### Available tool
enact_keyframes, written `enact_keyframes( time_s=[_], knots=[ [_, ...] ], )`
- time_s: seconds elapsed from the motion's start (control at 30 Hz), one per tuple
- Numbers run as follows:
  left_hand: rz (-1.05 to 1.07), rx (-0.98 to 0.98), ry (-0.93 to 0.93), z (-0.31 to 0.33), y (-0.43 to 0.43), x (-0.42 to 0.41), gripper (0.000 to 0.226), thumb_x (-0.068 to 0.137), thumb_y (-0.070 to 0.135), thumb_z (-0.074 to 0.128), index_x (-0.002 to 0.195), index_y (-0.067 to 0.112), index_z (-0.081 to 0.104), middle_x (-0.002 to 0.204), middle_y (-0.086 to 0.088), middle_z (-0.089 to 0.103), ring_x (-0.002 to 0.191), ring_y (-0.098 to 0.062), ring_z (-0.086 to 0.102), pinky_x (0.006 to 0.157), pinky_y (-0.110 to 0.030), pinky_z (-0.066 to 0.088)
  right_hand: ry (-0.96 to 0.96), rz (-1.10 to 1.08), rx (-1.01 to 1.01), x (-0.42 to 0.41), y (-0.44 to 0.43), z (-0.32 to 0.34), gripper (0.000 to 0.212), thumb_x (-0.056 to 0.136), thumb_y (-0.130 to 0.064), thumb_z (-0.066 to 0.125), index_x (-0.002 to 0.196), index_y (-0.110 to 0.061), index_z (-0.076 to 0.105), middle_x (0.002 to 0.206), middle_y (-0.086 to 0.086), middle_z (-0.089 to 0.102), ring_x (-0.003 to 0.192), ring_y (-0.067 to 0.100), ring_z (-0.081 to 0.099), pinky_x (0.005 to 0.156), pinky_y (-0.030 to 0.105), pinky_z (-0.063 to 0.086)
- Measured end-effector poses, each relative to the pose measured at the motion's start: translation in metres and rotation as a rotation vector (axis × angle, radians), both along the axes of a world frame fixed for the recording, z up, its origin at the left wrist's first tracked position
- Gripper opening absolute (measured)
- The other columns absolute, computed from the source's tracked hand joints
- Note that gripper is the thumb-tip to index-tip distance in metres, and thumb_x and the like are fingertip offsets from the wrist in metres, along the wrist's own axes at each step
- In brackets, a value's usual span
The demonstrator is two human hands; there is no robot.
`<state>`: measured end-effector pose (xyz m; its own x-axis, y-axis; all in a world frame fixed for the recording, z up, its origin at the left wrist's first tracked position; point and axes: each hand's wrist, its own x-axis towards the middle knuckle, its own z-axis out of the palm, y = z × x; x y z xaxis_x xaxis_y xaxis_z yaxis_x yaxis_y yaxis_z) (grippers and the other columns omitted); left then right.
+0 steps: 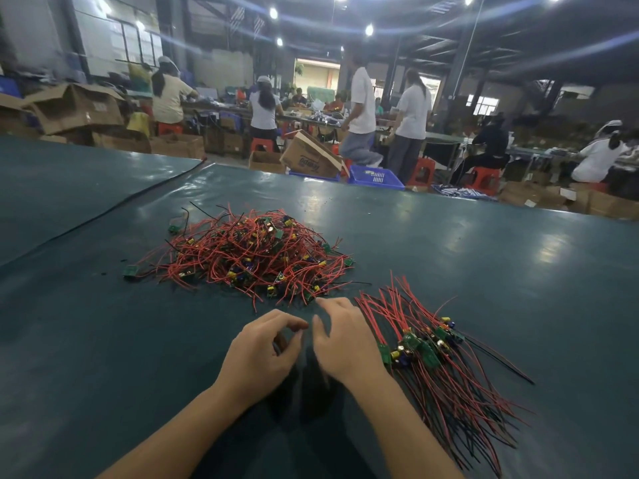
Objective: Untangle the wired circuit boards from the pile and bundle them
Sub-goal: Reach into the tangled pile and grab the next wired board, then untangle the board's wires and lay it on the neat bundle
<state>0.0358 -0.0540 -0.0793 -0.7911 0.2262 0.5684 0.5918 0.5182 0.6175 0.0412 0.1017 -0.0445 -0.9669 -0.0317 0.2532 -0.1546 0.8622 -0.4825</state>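
One tangled pile (249, 250), one aligned bundle (427, 347), one left hand (259, 356), one right hand (345, 344)

The pile (249, 252) lies in the middle of the tabletop (484, 257). Just before its near edge are the left hand (262, 350) and right hand (345, 344), side by side. The bundle (425, 347) lies just right of the right hand. A crate (375, 177) sits beyond the tabletop's far edge.

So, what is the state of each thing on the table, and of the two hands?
tangled pile: heaped, wires crossed in all directions.
sorted group: right of the pile, wires laid parallel, no tie visible.
left hand: fingers curled; a grip cannot be told.
right hand: blurred, fingers loosely extended, holds nothing visible.
table: covered with a green mat.
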Motion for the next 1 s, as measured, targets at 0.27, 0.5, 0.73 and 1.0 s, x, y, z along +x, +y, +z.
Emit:
enact_keyframes(
  time_s=[0.27, 0.5, 0.73, 1.0],
  knots=[
    [0.068, 0.026, 0.002, 0.002, -0.006, -0.003, 0.011, 0.087, 0.012, 0.068, 0.094, 0.020, 0.072, 0.089, 0.015, 0.065, 0.069, -0.003, 0.059, 0.064, -0.031, 0.054, -0.216, 0.051, 0.234, -0.039, -0.015, -0.004, 0.049, 0.103, -0.021, 0.042, 0.151, -0.018, 0.034, 0.164, 0.004, 0.014, 0.146, 0.030, 0.019, 0.113, 0.046, 0.031],
    [0.065, 0.055, -0.012, 0.001, -0.006, -0.003, 0.012, 0.086, 0.012, 0.069, 0.092, 0.022, 0.072, 0.087, 0.017, 0.065, 0.069, -0.005, 0.059, 0.063, -0.034, 0.054, -0.186, 0.052, 0.291, -0.039, -0.019, -0.004, 0.026, 0.101, -0.023, 0.047, 0.116, -0.004, 0.056, 0.139, 0.010, 0.034, 0.121, 0.029, 0.043, 0.096, 0.041, 0.043],
    [0.060, 0.063, -0.034, 0.003, -0.005, -0.002, 0.012, 0.086, 0.011, 0.069, 0.094, 0.019, 0.072, 0.087, 0.015, 0.066, 0.067, -0.006, 0.060, 0.063, -0.037, 0.055, 0.029, -0.002, 0.067, -0.026, -0.020, -0.008, 0.028, 0.101, -0.023, 0.049, 0.103, -0.001, 0.066, 0.122, 0.010, 0.055, 0.105, 0.022, 0.055, 0.088, 0.027, 0.043],
    [0.063, 0.065, -0.082, 0.002, -0.004, -0.003, 0.007, 0.088, 0.017, 0.068, 0.091, 0.023, 0.071, 0.083, 0.015, 0.067, 0.067, -0.004, 0.060, 0.065, -0.033, 0.055, 0.306, -0.040, -0.293, 0.005, -0.007, -0.005, 0.008, 0.086, -0.012, 0.073, 0.091, -0.007, 0.077, 0.091, 0.005, 0.070, 0.082, 0.009, 0.061, 0.077, 0.008, 0.041]
  ],
)
